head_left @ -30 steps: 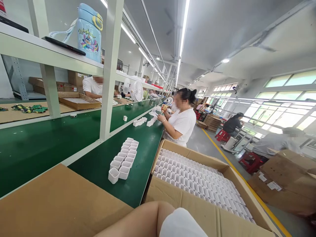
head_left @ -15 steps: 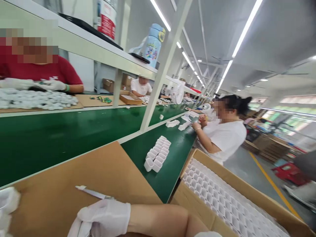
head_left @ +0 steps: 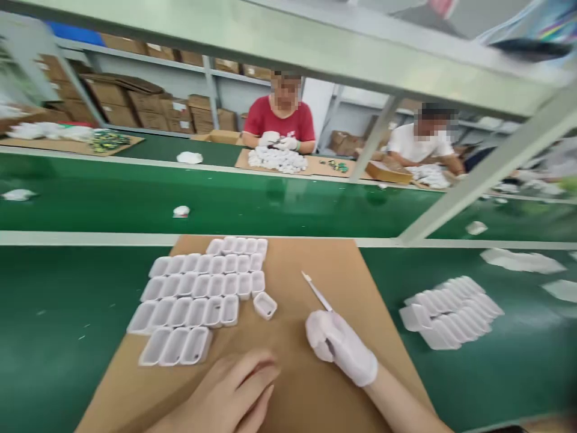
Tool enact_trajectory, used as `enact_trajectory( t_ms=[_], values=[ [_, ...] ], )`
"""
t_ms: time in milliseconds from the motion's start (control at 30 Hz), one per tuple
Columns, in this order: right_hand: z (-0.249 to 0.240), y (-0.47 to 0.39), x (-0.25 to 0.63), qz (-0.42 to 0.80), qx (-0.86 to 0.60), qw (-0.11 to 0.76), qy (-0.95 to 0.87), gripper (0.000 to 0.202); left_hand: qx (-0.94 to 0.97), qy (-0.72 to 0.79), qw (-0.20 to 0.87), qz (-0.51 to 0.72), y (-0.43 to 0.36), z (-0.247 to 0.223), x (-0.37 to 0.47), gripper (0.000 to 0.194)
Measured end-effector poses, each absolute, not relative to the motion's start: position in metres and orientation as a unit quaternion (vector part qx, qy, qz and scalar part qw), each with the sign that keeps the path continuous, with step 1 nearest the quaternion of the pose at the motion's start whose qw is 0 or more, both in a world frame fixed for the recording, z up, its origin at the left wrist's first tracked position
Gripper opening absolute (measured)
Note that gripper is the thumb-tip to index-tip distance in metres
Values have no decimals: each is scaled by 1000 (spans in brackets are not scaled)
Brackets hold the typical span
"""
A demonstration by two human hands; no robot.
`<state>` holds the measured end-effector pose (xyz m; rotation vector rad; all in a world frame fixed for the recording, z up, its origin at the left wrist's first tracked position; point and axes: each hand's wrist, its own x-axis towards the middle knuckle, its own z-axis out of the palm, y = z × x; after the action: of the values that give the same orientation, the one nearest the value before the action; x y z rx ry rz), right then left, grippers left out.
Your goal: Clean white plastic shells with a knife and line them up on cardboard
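Counts: two hands in the near field, a bare left hand (head_left: 234, 391) and a gloved right hand (head_left: 338, 346); one craft knife (head_left: 318, 293); one cardboard sheet (head_left: 297, 361); two co-workers (head_left: 282, 117) at far; white plastic cases (head_left: 202, 291) too many to count reliably.

1. Showing white: the right hand's glove (head_left: 341, 347), at 5 o'clock.
2. Showing white: the plastic cases (head_left: 202, 288), at 9 o'clock.
3. Lying plain brown: the cardboard sheet (head_left: 288, 337).
4. Running green: the belt (head_left: 67, 313).
5. Wearing red, at 12 o'clock: a person's shirt (head_left: 279, 120).

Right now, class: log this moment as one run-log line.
right hand: gloved, grips knife | left hand: bare, flat on cardboard | cases: rows on cardboard, one case apart
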<state>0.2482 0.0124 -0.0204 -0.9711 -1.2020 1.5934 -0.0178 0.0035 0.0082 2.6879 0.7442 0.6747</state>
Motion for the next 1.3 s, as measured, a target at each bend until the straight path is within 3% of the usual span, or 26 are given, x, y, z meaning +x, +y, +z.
enact_trajectory(
  t_ms=[67,200,300,467,567,667,767,900,1100,1167,1300],
  values=[
    [-20,10,246,575,-443,416,-548,46,909,297,183,227,7,13,-9,36],
    [-17,7,237,322,-513,379,-699,19,894,342,222,187,14,7,-1,42],
    [-20,8,230,236,-502,384,-738,23,891,355,228,169,17,0,0,42],
    [-20,8,231,199,-486,350,-776,35,882,351,240,204,22,-3,0,39],
    [-21,13,241,112,-551,338,-755,37,877,336,260,225,19,-1,-1,35],
    [-27,21,251,-35,-662,269,-699,38,881,312,271,230,14,1,-2,35],
    [-34,27,257,-90,-697,193,-684,27,895,284,248,239,12,3,-2,39],
    [-35,28,257,-51,-695,236,-677,18,885,323,207,262,15,3,0,46],
    [-25,21,251,12,-706,300,-641,9,872,354,270,203,17,-2,2,53],
    [-18,16,249,97,-701,385,-593,7,854,378,299,197,18,-3,3,50],
    [-4,13,254,407,-568,569,-434,24,831,401,341,179,21,-4,4,44]
  ],
)
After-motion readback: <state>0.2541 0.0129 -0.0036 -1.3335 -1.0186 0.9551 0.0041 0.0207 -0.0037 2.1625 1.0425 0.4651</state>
